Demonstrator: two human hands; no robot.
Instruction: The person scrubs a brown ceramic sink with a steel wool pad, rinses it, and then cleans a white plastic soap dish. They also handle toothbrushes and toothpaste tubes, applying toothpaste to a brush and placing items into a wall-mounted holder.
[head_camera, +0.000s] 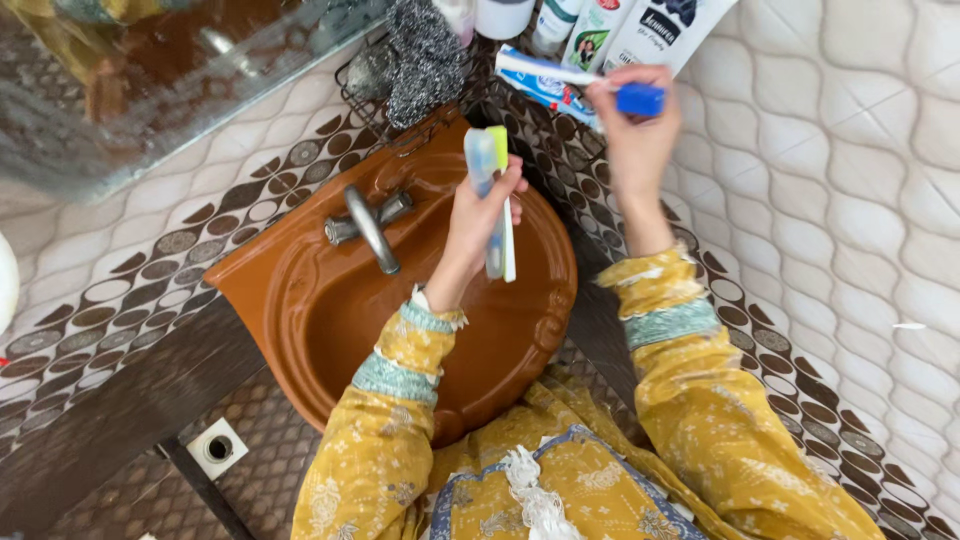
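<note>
Left hand (478, 215) round toothbrush (492, 190), above sink (300, 300).

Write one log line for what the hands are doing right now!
left hand: holds toothbrush over brown sink | right hand: holds toothpaste tube by blue cap | tap: no water seen

Head camera, steep downward, close over sink (300, 300).

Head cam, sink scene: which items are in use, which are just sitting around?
In use:
left hand
toothbrush
right hand
toothpaste tube
blue cap

Lying about:
brown sink
tap
wire rack
steel scourer
other tubes
</note>
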